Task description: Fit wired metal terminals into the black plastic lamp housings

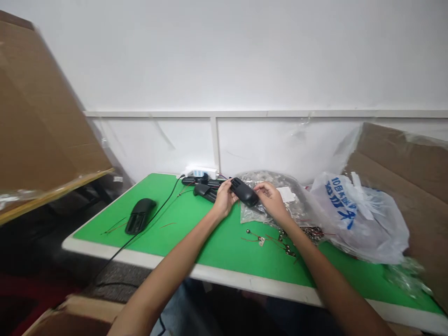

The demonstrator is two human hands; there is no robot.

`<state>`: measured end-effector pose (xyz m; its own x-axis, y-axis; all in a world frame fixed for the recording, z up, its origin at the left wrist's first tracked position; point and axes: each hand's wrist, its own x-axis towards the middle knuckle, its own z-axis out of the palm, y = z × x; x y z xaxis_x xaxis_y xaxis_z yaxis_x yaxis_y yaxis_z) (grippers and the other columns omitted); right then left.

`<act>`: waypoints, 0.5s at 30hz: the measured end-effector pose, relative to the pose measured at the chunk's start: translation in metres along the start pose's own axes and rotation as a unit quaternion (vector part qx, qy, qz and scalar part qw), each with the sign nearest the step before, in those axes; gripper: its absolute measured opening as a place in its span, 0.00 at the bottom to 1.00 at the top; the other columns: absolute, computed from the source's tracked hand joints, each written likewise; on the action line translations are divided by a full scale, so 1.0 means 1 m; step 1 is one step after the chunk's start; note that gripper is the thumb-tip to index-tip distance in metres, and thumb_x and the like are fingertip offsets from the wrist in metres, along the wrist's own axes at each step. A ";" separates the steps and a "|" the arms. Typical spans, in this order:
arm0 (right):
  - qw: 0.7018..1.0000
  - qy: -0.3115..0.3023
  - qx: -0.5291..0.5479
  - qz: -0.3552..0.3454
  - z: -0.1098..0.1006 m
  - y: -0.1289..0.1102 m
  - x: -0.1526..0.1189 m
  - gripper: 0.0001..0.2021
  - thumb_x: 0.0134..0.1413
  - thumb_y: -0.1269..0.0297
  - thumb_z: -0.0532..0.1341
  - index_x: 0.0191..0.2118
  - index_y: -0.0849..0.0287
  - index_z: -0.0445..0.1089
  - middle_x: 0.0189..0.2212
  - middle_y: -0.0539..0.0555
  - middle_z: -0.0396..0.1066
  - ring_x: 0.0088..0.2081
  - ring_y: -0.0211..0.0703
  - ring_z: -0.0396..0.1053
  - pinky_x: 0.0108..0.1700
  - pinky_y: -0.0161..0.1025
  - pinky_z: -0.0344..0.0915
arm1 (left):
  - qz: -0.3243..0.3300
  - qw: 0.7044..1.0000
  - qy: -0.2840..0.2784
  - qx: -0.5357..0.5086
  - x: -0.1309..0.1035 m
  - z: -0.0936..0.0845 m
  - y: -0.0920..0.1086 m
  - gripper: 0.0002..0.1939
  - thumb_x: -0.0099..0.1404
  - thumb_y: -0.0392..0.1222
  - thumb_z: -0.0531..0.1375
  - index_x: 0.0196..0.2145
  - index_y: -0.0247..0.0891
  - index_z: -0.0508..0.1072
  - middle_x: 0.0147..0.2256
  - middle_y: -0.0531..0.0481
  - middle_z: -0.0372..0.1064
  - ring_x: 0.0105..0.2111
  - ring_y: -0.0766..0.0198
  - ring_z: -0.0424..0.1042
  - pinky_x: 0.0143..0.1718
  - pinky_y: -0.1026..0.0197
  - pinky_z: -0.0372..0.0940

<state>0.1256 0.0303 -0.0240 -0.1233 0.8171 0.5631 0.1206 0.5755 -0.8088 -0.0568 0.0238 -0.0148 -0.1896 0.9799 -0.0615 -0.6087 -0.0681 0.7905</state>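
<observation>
A black plastic casing (244, 192) with a rounded end and a slotted recess is held up over the table. My left hand (224, 199) is closed around its left side. At its right edge, my right hand (271, 198) has its fingertips drawn together in a pinch, close against the casing. What is between those fingertips, if anything, is too small to make out. Small metal contacts with red wires (261, 240) lie below my hands, and more metal parts (313, 233) are heaped beyond my right forearm. Another black casing (140, 216), its compartment facing up, lies at the left.
More black casings (205, 190) and a white power strip (201, 172) lie at the back. A black cable (154, 215) crosses the green tabletop (168, 245). A clear bag of parts (297, 196), a white plastic bag (367, 221) and cardboard (402, 186) occupy the right.
</observation>
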 end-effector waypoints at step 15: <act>0.992 0.078 0.064 0.081 0.000 0.000 -0.003 0.18 0.50 0.51 0.65 0.44 0.57 0.75 0.35 0.55 0.77 0.35 0.48 0.72 0.38 0.42 0.69 | 0.102 0.960 0.221 0.141 -0.225 -0.156 0.156 0.36 0.42 0.39 0.77 0.52 0.48 0.77 0.43 0.52 0.82 0.37 0.59 0.83 0.36 0.65 0.79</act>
<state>0.1258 0.0275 -0.0257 0.0432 0.8993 0.4352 -0.0019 0.4357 -0.9001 -0.2291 -0.2366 0.0276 -0.6288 0.7722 -0.0911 -0.3025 -0.1351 0.9435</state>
